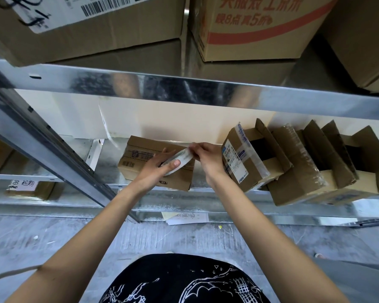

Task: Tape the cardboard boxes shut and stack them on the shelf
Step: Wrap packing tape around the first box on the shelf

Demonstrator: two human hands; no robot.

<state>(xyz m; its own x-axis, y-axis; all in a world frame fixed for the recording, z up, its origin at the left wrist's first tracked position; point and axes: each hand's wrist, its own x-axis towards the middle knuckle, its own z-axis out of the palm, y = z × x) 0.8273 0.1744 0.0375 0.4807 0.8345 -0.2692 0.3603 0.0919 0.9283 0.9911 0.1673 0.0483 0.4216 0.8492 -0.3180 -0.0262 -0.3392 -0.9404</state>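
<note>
Step in hand, by my read: taping the small box (155, 162) on the metal shelf (109, 149), w/ the tape end being worked free from the roll.

Left hand (155, 169) grips the tape roll (177, 160), thumb curled over its near edge, other fingers (165, 154) around the far side. The roll sits just above the box top. Right hand (206, 158) is curled, its fingertips pinching the loose tape end at the roll's upper edge; only a short bit looks pulled out.

Next move prob needs a longer strip drawn out, laid along the box's top seam & pressed flat, then cut or torn. Can't tell if the flaps are already stuck.

Other boxes to the right: a labelled box (239, 162) leaning, tilted, just beside the right wrist, & open-flap boxes (315, 171) past it, still untaped. Big cartons (96, 29) sit on the shelf above.
</note>
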